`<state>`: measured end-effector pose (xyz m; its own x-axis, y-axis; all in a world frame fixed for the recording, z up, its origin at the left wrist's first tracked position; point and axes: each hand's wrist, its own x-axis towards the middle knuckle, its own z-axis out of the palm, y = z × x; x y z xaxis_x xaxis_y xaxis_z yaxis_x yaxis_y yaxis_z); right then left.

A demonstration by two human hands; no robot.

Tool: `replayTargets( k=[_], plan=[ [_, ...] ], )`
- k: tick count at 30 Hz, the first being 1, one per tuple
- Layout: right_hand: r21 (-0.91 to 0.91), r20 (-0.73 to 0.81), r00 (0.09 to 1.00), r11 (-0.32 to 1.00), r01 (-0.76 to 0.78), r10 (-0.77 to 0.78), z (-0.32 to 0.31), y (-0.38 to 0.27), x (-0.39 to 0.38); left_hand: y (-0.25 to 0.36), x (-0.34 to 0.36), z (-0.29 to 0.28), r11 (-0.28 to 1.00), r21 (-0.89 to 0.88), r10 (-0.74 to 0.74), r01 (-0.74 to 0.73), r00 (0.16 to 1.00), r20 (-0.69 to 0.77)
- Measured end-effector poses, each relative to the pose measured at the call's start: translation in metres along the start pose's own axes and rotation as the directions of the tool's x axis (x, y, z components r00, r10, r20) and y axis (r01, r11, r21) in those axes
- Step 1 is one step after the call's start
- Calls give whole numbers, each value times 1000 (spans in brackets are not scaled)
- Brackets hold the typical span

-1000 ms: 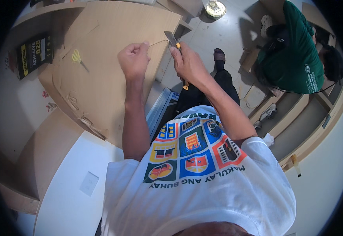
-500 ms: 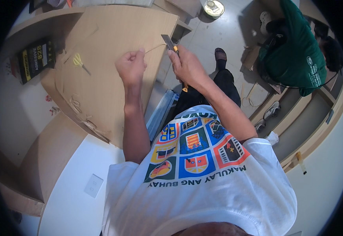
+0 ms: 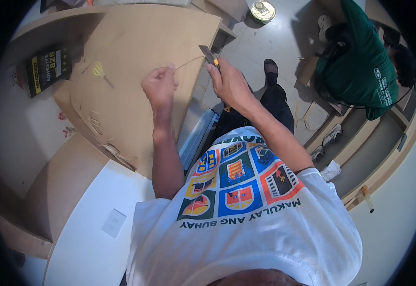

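Note:
Over the wooden panel (image 3: pixel 141 43), my left hand (image 3: pixel 160 88) is closed in a pinch on one end of a thin tan strip (image 3: pixel 189 62). The strip runs across to the panel's right edge, close to the knife. My right hand (image 3: pixel 233 85) is wrapped round a utility knife (image 3: pixel 208 54) with a dark handle and yellow parts. Its wide blade points up and away from me at that edge. Whether the blade touches the strip cannot be made out. Yellow-handled scissors (image 3: pixel 98 70) lie on the panel, left of my left hand.
Curled tan offcuts (image 3: pixel 96 125) lie along the panel's left edge. A black and yellow adhesive container (image 3: pixel 46 70) stands beyond it. On the floor are a round tin (image 3: pixel 262 12) and a wooden frame (image 3: pixel 351 148) with shoes in it. A green cloth (image 3: pixel 356 66) hangs at the right.
The view has shifted slightly. Both hands have come a little nearer to me, still holding the strip and the knife.

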<state>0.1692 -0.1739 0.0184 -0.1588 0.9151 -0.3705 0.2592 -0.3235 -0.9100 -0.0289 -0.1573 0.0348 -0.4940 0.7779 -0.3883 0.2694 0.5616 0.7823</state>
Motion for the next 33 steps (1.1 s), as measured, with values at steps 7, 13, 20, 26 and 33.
replayTargets(
  k=[7, 13, 20, 26, 33],
  plan=[
    [-33, -62, 997, 999, 33, -35, 7, 14, -12, -3, -1, -1, 998, -57, 40, -38, 998, 38],
    [102, 73, 991, 988, -116, 109, 4, -1, 1, -9, -3, -10, 999, -28, -28, 28, 1000, 5],
    [20, 10, 1000, 1000, 17, -17, 8, 7, -3, -6, 2, -15, 996, -76, -51, 53, 998, 28],
    [74, 19, 1000, 997, -18, 16, 9, 4, -2, -6, -2, -18, 992, -104, -70, 71, 997, 18],
    [-71, -19, 998, 996, 59, -60, 13, 22, -19, -8, -7, -20, 995, -79, -52, 55, 998, 38]
  ],
)
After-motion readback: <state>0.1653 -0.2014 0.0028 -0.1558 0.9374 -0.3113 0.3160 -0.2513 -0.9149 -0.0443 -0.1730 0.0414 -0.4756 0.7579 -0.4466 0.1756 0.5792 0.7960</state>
